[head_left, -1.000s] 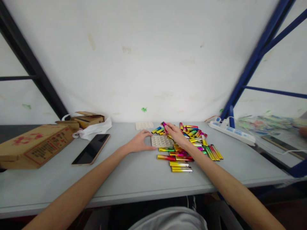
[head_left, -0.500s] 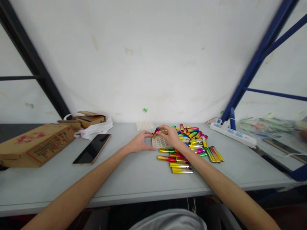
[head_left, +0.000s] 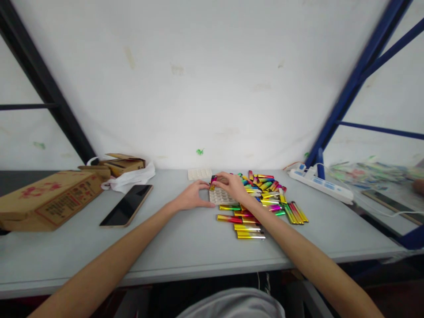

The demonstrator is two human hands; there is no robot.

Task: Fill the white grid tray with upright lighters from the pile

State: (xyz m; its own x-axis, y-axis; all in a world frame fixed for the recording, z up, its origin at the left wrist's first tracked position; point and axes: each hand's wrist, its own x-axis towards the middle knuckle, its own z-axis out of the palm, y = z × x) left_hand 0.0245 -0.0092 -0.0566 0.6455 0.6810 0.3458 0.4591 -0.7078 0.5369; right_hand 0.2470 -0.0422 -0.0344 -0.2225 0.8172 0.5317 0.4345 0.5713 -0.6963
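Note:
A pale tray with rows of round holes (head_left: pixel 219 197) lies on the table. My left hand (head_left: pixel 192 196) is at its left side, thumb and fingers spread apart, the thumb by the near corner and the fingertips by the far one. My right hand (head_left: pixel 233 186) reaches over the tray and pinches a red and yellow lighter (head_left: pixel 212 182), held upright at the tray's far left corner. Whether its lower end sits in a hole cannot be made out. Many shiny lighters (head_left: pixel 270 187) in mixed colours lie in a pile right of the tray, partly behind my right hand and forearm.
A second pale tray (head_left: pixel 199 174) lies by the wall. To the left are a phone (head_left: pixel 127 205), a white plastic bag (head_left: pixel 134 177) and a cardboard box (head_left: pixel 49 198). On the right, a white power strip (head_left: pixel 321 184) lies near a blue metal frame (head_left: pixel 351 88).
My right hand has brought the lighter slightly left and turned it from tilted to upright at the tray's corner. My left hand stays beside the tray.

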